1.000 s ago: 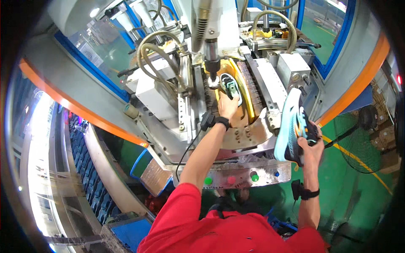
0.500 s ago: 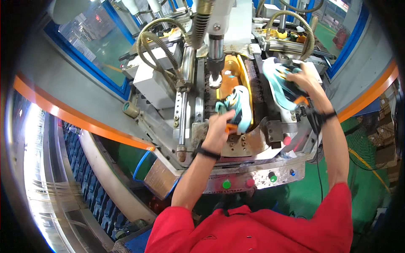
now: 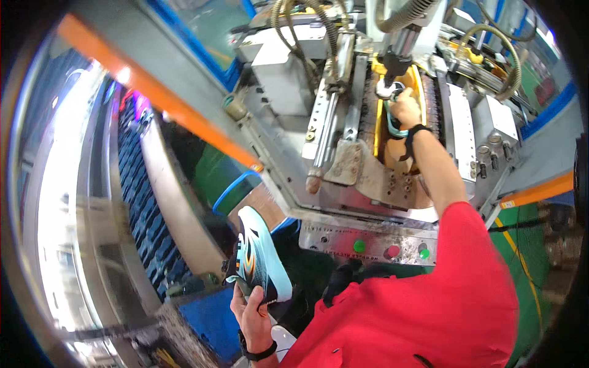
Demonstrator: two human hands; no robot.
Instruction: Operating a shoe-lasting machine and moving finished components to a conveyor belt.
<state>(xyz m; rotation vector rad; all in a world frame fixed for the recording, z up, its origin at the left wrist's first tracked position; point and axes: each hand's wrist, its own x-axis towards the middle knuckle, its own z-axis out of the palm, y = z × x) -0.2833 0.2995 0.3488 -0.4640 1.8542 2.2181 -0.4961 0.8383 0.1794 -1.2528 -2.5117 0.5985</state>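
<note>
Low on the left, my left hand grips a light-blue, white and black sneaker by its heel end. The shoe's toe points up and its side faces me. My right hand reaches into the machine, its fingers curled on a second sneaker, of which only a light-blue edge shows. That shoe lies in a yellow-walled trough, mostly hidden by the hand and the press. Just above my right fingers is the press rod with its pale round tip.
A control panel with green and red buttons runs along the machine's front. An orange-edged frame rises on the left. Beyond it runs a conveyor with a dark ridged belt. A blue surface lies beside my left forearm.
My left hand has carried its sneaker out of the machine, down and to the left. My right hand has brought the other sneaker from the right side into the trough. The view has swung left.
</note>
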